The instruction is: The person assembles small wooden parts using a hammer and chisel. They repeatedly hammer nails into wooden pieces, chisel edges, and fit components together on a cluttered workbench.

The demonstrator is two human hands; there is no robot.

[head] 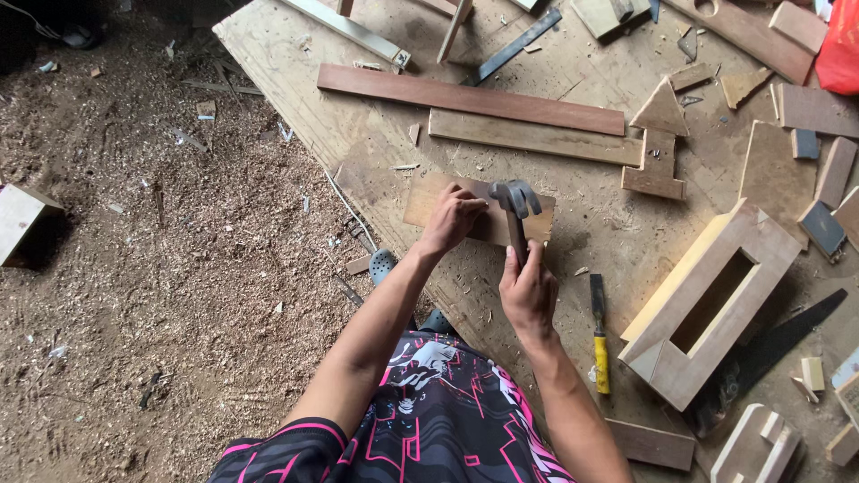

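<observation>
Both hands busy: left hand [454, 217] fingers press the flat brown wooden board [428, 204]; right hand [528, 291] fingers wrap the steel claw hammer [514, 199], its head just beside the left fingertips; nailing looks unfinished.

We reach both bare arms forward. Our left hand [452, 217] lies palm down, fingers [465, 199] pressed flat. Our right hand [528, 291] is closed in a fist, wrist straight.

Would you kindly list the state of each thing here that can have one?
Left hand: pressed flat on the small board.
Right hand: closed around the hammer handle.
Hammer: head over the small board.
Small board: lying flat on the workbench.
Chisel: lying untouched, yellow handle toward the person.
Wooden frame: lying flat, opening upward.
</observation>
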